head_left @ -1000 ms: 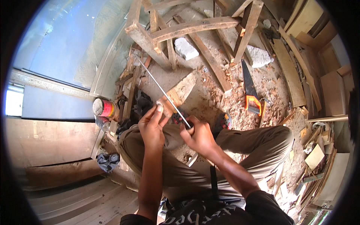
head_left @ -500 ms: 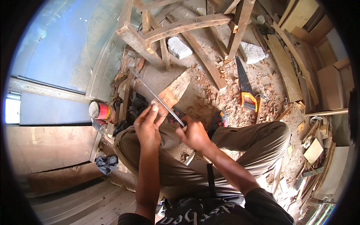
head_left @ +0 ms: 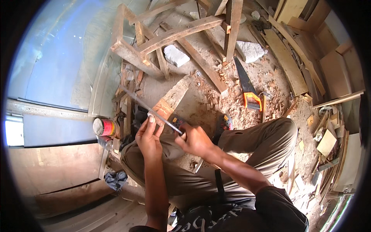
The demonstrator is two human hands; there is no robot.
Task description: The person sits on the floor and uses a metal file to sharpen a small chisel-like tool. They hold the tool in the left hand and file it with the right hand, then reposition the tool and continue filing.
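1. A thin metal strip, long and flat like a ruler or blade, is held above the person's lap, over the bent knees in khaki trousers. It lies between the two hands and runs well past the left one.
2. The left hand is closed around the strip near its middle, thumb and fingertips pinched on the metal, palm turned toward the person.
3. The right hand is curled at the strip's near end, fingers folded over it. Whether it grips the metal alone or a small tool as well cannot be told.
4. The hands sit close side by side, not touching, each clamped on the same strip.
5. The strip's long axis runs on a slant: its free end points up and to the left, toward the wooden frame, and its held end points down and to the right.
6. Under the strip lies a short wooden plank on the sawdust-covered floor.
7. A handsaw with an orange handle lies well apart to the right; a red tin can stands near the left knee.
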